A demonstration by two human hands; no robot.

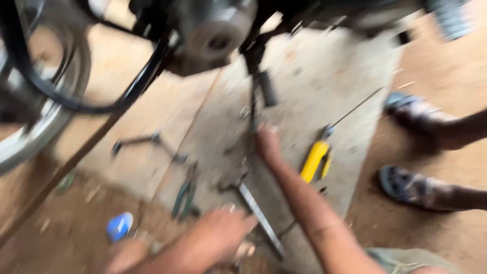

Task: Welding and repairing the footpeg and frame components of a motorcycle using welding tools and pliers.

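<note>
— Right hand (268, 143) stretched out flat toward small parts under the motorcycle engine (213, 35); grip too blurred to tell. Left hand (215, 238) loosely curled low down, just beside a long metal bar (258, 213).

— Risky: could knock loose bits off the concrete slab (314, 86) into dirt.

— Yellow-handled screwdriver (314, 160) near the right forearm, green pliers (183, 195) left, blue cap (119, 226) beyond. No labels legible.
</note>
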